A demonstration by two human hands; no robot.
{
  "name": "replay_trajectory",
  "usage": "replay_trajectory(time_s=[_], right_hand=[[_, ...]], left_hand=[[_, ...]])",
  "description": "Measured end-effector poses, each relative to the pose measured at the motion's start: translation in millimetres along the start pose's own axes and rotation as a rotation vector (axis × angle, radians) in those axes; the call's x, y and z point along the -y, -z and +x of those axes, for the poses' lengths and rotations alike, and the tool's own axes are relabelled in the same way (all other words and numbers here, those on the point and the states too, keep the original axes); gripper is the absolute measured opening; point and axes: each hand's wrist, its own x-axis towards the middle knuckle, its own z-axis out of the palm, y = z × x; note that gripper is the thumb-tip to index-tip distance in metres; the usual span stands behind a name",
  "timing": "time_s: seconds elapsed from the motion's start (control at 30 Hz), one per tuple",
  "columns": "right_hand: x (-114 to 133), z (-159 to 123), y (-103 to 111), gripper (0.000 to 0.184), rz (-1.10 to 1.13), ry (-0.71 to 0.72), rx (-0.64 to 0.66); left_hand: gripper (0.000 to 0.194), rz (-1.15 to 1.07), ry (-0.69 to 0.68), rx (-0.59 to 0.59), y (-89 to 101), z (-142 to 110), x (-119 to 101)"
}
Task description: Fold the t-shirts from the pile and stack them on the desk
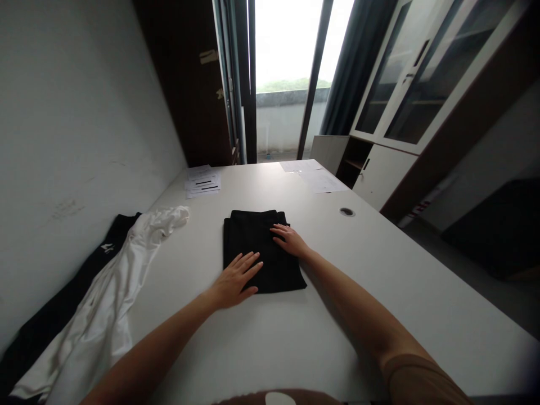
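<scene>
A black garment [270, 267], folded into a flat, roughly square stack, lies on the white table [295, 332] in front of me. Its layered edges show along the far and left sides. My left hand [236, 278] rests flat across its near left corner, fingers stretched out and a little apart. On the upper right part of the cloth lies my right hand [290, 239], palm down with fingers extended. Neither hand grips the fabric. Which kind of garment it is cannot be made out.
Along the wall at left lie a crumpled white satiny cloth [122, 281] and a black garment with a white mark [80, 281]. Paper sheets [202, 183] sit at the far left, more papers [318, 177] at the far right. A round cable hole [347, 212] is near the right edge.
</scene>
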Motion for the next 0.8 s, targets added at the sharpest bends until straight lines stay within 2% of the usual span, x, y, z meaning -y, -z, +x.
replay_trajectory(time_s=[0.1,0.23,0.47,0.8], right_hand=[[0,0,0,0.042,-0.002,0.006,-0.002],[-1,0,-1,0.041,0.006,0.002,-0.011],[-2,0,-2,0.042,0.005,0.003,-0.011],[-3,0,-3,0.042,0.002,-0.001,-0.004]], left_hand=[[0.075,-0.005,-0.021,0.068,-0.7,0,-2],[0.071,-0.011,-0.056,0.052,-0.4,-1,-6],[0.069,-0.032,-0.140,0.098,5.8,0,-14],[0.075,-0.034,-0.145,0.110,6.6,0,-18]])
